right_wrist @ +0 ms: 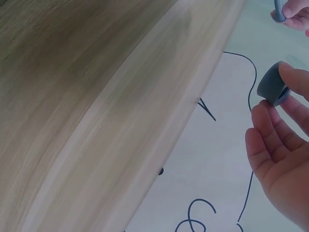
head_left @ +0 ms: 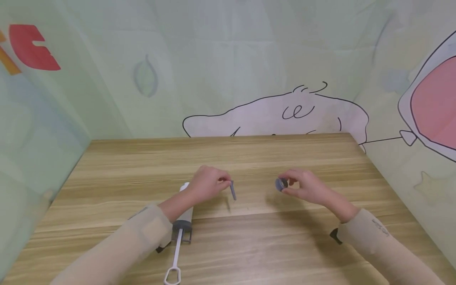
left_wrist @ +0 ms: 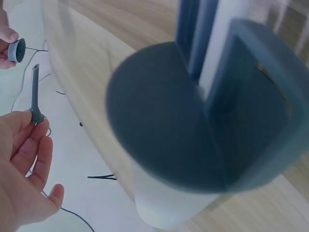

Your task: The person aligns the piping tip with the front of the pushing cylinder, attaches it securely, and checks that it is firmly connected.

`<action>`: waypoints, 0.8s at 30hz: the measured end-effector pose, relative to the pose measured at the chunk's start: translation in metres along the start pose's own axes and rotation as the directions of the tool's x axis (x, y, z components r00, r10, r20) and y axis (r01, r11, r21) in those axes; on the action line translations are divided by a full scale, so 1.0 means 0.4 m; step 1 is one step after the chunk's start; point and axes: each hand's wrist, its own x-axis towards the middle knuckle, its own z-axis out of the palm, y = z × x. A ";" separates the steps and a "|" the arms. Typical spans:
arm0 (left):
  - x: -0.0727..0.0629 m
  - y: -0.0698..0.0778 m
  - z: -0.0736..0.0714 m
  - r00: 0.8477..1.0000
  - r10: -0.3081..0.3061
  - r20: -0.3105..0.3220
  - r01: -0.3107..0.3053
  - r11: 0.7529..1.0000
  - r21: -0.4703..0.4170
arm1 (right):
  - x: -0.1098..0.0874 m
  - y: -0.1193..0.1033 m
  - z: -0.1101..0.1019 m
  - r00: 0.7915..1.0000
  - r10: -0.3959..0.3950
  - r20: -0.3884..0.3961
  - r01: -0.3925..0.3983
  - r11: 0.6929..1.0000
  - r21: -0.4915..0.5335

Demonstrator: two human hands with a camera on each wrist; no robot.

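My left hand (head_left: 209, 183) pinches a slim grey nozzle (head_left: 233, 190) by its end, above the table. In the left wrist view the nozzle (left_wrist: 35, 89) is a narrow tube with a wider base between thumb and fingers, its tip upward. My right hand (head_left: 309, 187) holds a grey ring-shaped cap (head_left: 279, 185) by its rim, apart from the nozzle. The right wrist view shows the short round wall of the cap (right_wrist: 271, 84) between thumb and fingertips. Under my left forearm lies a large plunger syringe (head_left: 187, 215) with a white barrel, partly hidden by the arm.
The syringe's white rod ends in a loop handle (head_left: 172, 276) near the front of the wooden table (head_left: 249, 245). Its grey end piece (left_wrist: 149, 116) looms close in the left wrist view. A printed cloth (head_left: 213, 71) hangs behind the table and along its sides.
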 end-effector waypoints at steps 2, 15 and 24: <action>-0.004 0.003 -0.007 1.000 -0.008 -0.024 0.007 1.000 -0.026 | 0.002 -0.003 0.001 1.000 -0.012 -0.022 0.012 1.000 0.004; -0.027 0.012 -0.015 0.981 -0.044 -0.189 0.002 0.976 -0.217 | 0.025 -0.032 0.015 0.974 -0.126 -0.186 0.135 0.990 0.032; -0.029 0.032 -0.011 0.951 -0.107 -0.290 0.021 0.958 -0.286 | 0.046 -0.061 0.029 0.971 -0.099 -0.217 0.124 0.987 0.104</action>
